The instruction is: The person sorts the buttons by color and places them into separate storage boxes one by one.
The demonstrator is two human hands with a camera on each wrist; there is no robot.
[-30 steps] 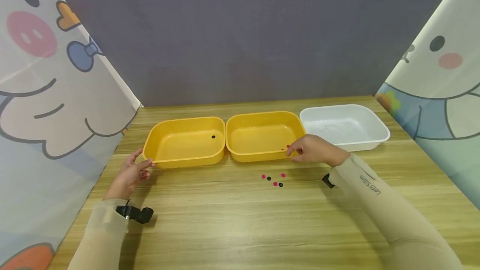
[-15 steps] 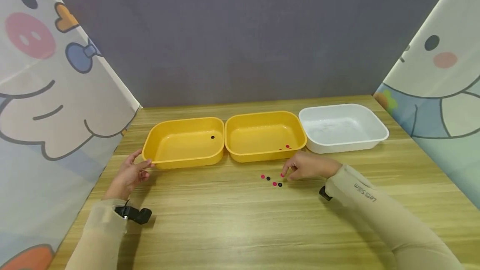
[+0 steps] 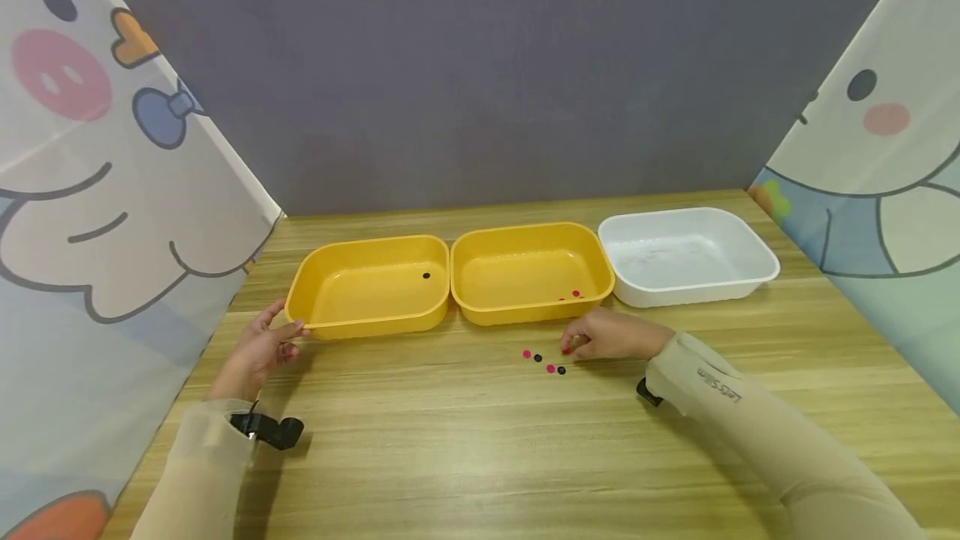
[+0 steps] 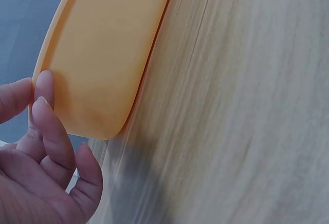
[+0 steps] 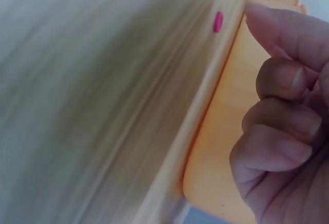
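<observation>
My left hand (image 3: 258, 350) holds the front left corner of the left yellow tray (image 3: 382, 325). In the left wrist view, thumb and fingers (image 4: 43, 88) meet at the tray's rim. A black button-like disc (image 3: 427, 276) lies inside. My right hand (image 3: 611, 334) is low over the table in front of the middle yellow tray (image 3: 525, 317), pinching a small pink button-like disc (image 3: 566, 351) at its fingertips. The right wrist view shows a pink disc (image 5: 218, 22) just beyond the curled fingers (image 5: 270, 149). Several pink discs (image 3: 576, 293) lie in the middle tray.
Left of my right hand, two pink discs (image 3: 527, 354) and two black discs (image 3: 561, 371) lie on the wooden table (image 3: 420, 440). A white tray (image 3: 690, 297) stands at the right. A grey panel (image 3: 480, 82) rises behind, with patterned cloths (image 3: 112, 215) at the sides.
My right hand has come from the middle tray's front right corner down to the pink disc on the table, and its fingers have closed there. My left hand stays at the left tray.
</observation>
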